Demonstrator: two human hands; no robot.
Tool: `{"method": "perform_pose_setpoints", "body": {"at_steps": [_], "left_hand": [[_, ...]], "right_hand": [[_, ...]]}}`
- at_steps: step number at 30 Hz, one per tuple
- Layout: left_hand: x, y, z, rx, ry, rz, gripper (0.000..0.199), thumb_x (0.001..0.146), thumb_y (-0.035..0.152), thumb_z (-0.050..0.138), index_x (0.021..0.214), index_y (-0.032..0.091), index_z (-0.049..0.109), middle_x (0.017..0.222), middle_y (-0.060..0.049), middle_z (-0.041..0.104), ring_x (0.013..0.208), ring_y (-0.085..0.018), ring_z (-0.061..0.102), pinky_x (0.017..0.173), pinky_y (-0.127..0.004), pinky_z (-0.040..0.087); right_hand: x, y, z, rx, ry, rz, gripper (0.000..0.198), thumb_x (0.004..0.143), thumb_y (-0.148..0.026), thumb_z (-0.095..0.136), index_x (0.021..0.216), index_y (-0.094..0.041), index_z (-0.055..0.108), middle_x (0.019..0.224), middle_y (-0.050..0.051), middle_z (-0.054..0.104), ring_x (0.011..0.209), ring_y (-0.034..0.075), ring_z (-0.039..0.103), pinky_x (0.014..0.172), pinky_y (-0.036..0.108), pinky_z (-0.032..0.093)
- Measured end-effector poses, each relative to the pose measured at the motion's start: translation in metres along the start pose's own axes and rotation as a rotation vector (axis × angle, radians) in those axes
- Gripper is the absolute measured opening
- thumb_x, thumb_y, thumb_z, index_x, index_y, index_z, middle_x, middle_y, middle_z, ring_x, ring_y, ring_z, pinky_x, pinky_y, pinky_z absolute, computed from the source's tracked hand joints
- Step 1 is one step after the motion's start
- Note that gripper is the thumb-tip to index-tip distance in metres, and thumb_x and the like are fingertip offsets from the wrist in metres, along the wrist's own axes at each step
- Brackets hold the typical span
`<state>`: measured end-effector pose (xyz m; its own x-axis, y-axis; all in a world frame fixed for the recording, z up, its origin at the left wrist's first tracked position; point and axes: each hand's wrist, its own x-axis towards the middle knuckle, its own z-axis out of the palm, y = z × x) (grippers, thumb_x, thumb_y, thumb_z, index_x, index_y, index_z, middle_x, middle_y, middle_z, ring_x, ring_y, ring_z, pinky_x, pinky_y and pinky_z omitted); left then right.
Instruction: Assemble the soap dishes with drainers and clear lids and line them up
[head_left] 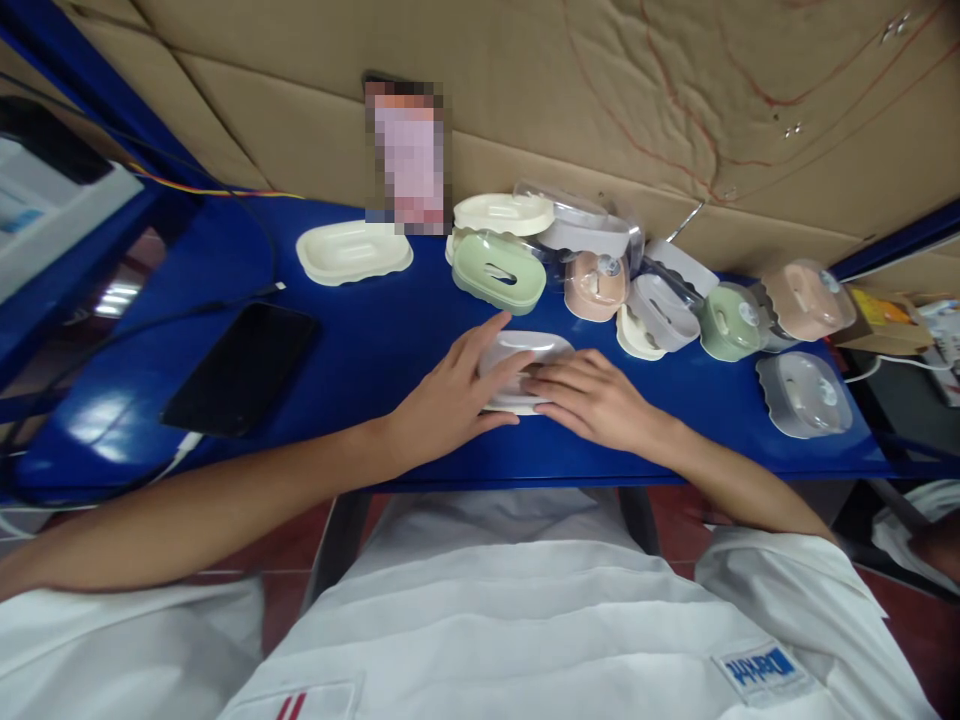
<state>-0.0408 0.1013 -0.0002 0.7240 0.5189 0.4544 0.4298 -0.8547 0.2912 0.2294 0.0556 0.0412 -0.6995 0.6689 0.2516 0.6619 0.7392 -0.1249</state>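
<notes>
A pale grey-white oval soap dish (541,344) lies on the blue table in front of me, its left and right ends partly covered by my hands. My left hand (450,395) is around its left end, fingers fairly spread along the far side and over the top, thumb at the near edge. The fingers of my right hand (604,400) bend over the right side of the dish and reach into its middle. Their tips are partly hidden there. Just beyond stands a green soap dish (499,270) with a slotted insert.
A cream tray (354,252) sits at the back left. Behind and right are a grey slotted dish (664,310) and clear-lidded boxes in pink (596,285), green (733,320) and grey (804,395). A black phone (241,368) with a cable lies left; a cardboard wall (525,90) rises behind.
</notes>
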Motion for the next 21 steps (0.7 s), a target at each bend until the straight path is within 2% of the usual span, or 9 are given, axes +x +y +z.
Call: {"method": "perform_pose_setpoints", "body": {"at_steps": [2,4,9,13,15,18,19,21], "left_hand": [[0.001,-0.003,-0.001,0.043,-0.067,0.020,0.070,0.098,0.042,0.080,0.159,0.022,0.054,0.175,-0.025,0.040,0.162,-0.047,0.041,0.127,-0.072,0.041],[0.003,-0.006,-0.002,0.054,-0.108,0.016,0.063,0.102,0.041,0.076,0.158,0.020,0.057,0.174,-0.023,0.043,0.163,-0.046,0.040,0.129,-0.073,0.038],[0.004,-0.011,-0.003,0.023,-0.119,0.013,0.061,0.105,0.045,0.070,0.157,0.015,0.060,0.176,-0.025,0.039,0.166,-0.044,0.035,0.131,-0.064,0.041],[0.003,-0.013,-0.003,0.075,-0.146,0.014,0.061,0.108,0.048,0.063,0.158,0.013,0.058,0.176,-0.026,0.038,0.165,-0.043,0.037,0.131,-0.061,0.042],[0.003,-0.014,-0.002,0.085,-0.162,0.006,0.062,0.109,0.048,0.062,0.159,0.012,0.058,0.176,-0.026,0.038,0.165,-0.043,0.037,0.132,-0.060,0.042],[0.004,-0.015,-0.001,0.063,-0.190,-0.005,0.065,0.108,0.049,0.064,0.161,0.013,0.056,0.178,-0.025,0.035,0.167,-0.044,0.033,0.133,-0.061,0.039],[0.005,-0.014,-0.001,0.054,-0.196,-0.006,0.065,0.108,0.049,0.065,0.161,0.013,0.055,0.178,-0.025,0.033,0.167,-0.044,0.032,0.133,-0.062,0.038],[0.005,-0.012,-0.002,0.038,-0.199,-0.003,0.063,0.108,0.048,0.064,0.161,0.014,0.055,0.179,-0.025,0.032,0.168,-0.044,0.031,0.133,-0.063,0.038]], "right_hand": [[0.003,-0.005,0.008,-0.014,-0.022,-0.048,0.039,0.115,-0.039,0.054,0.143,-0.020,0.072,0.143,0.012,0.076,0.137,0.027,0.069,0.113,0.045,0.054],[0.004,-0.004,0.013,-0.017,-0.020,-0.066,0.040,0.115,-0.035,0.054,0.148,-0.018,0.069,0.148,0.013,0.073,0.143,0.027,0.066,0.118,0.045,0.053],[0.002,0.009,0.015,0.035,-0.008,-0.108,0.046,0.113,-0.025,0.055,0.158,-0.022,0.061,0.151,0.013,0.071,0.146,0.026,0.064,0.122,0.049,0.053],[0.001,0.014,0.021,0.025,0.040,-0.162,0.047,0.112,-0.020,0.054,0.159,-0.017,0.059,0.149,0.015,0.071,0.143,0.027,0.066,0.119,0.050,0.055],[0.001,0.015,0.024,0.010,0.055,-0.164,0.046,0.113,-0.021,0.053,0.158,-0.018,0.060,0.149,0.014,0.072,0.142,0.027,0.066,0.118,0.049,0.055],[0.000,0.021,0.021,0.009,0.070,-0.189,0.040,0.114,-0.032,0.055,0.152,-0.021,0.065,0.146,0.010,0.074,0.140,0.026,0.068,0.117,0.047,0.055],[0.000,0.027,0.017,0.006,0.090,-0.171,0.039,0.114,-0.036,0.055,0.149,-0.022,0.067,0.144,0.009,0.075,0.138,0.026,0.069,0.117,0.047,0.055],[0.001,0.045,0.004,-0.042,0.211,-0.007,0.038,0.115,-0.042,0.053,0.144,-0.024,0.070,0.141,0.008,0.077,0.136,0.027,0.069,0.118,0.048,0.053]]}}
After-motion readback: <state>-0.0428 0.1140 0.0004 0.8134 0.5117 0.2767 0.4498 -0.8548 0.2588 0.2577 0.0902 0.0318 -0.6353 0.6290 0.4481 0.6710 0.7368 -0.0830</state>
